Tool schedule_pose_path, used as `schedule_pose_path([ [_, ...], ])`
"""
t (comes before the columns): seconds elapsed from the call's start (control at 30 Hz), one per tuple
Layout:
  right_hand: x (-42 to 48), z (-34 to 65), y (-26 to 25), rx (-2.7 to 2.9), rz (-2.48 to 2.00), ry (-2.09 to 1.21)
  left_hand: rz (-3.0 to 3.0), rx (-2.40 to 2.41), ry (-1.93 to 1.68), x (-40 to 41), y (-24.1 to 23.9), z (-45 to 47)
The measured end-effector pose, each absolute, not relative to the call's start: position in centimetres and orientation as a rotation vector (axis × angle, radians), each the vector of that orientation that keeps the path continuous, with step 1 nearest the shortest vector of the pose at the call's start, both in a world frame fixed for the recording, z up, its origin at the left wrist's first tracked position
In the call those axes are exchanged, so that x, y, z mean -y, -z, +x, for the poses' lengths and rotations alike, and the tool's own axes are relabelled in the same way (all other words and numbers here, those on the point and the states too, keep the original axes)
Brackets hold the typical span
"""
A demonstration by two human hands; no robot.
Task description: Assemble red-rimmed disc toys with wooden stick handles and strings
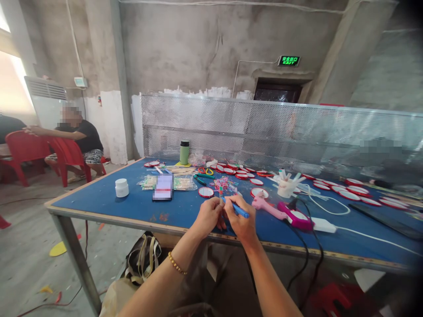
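The left hand (209,215) pinches a small strip (221,194) and the right hand (244,220) a blue pen (241,211) above a blue table (109,209).

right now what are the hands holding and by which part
The left hand pinches a small upright piece by its lower end; the right hand grips a blue pen-like tool near the end facing the left.

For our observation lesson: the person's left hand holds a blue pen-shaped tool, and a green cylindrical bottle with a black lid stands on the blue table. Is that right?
Not quite: the head view shows the blue pen-shaped tool in the right hand, not the left hand. The green cylindrical bottle does stand on the blue table.
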State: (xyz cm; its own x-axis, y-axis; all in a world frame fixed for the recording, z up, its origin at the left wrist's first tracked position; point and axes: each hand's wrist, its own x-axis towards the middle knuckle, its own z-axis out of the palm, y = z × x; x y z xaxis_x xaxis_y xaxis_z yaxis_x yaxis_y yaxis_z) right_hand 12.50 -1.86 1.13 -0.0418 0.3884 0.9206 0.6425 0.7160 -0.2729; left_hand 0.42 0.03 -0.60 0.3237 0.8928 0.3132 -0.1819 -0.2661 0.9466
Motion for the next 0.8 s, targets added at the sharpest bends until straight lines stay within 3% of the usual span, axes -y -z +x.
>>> schedule_pose_path([
  [0.8,2.0,12.55,-1.1,1.618,-0.871,0.248,1.472,-0.667,-1.191,-0.04,0.48,0.33],
])
